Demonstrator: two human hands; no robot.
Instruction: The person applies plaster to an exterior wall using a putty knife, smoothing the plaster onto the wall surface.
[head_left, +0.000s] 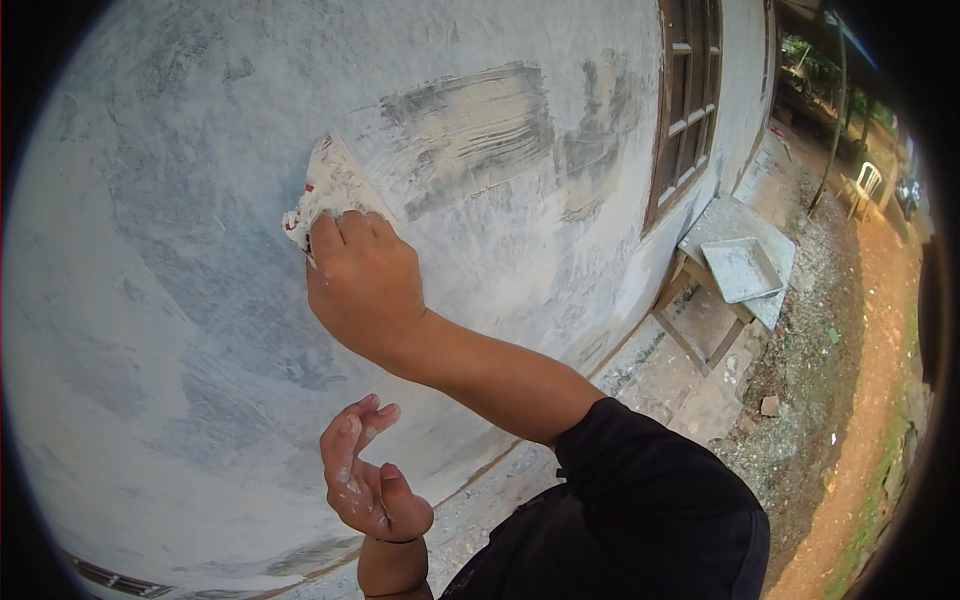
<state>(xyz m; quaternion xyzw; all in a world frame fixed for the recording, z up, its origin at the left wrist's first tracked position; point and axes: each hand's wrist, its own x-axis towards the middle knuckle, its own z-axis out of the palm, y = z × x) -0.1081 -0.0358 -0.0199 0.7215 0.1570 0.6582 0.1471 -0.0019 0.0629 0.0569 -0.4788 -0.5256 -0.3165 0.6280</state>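
The wall (pixel 230 330) fills most of what I see, pale grey plaster with darker damp-looking patches and one broad wet smear (pixel 470 125) of fresh filler up and to the right of where I am working. Further right stand a brown wooden window frame (pixel 685 100), then a rough wooden bench (pixel 700 300) carrying a shallow grey tray (pixel 740 268), and a white plastic chair (pixel 865 183) out on the dirt path.

My right hand (pixel 365 290) is closed round the base of a flat scraper (pixel 335 190), white with filler, its blade pressed against the wall just left of the smear. My left hand (pixel 365 480) hangs lower, apart from the wall, fingers loosely curled and holding nothing, with dabs of white on the fingertips.

To lay this pass well, I judge the blade wants a shallow tilt and even pressure along its whole edge, so the filler feathers out instead of ridging. I would overlap the stroke into the wet smear so the two patches blend. How much filler sits on the blade I cannot quite tell from here, since the hand covers its lower part.
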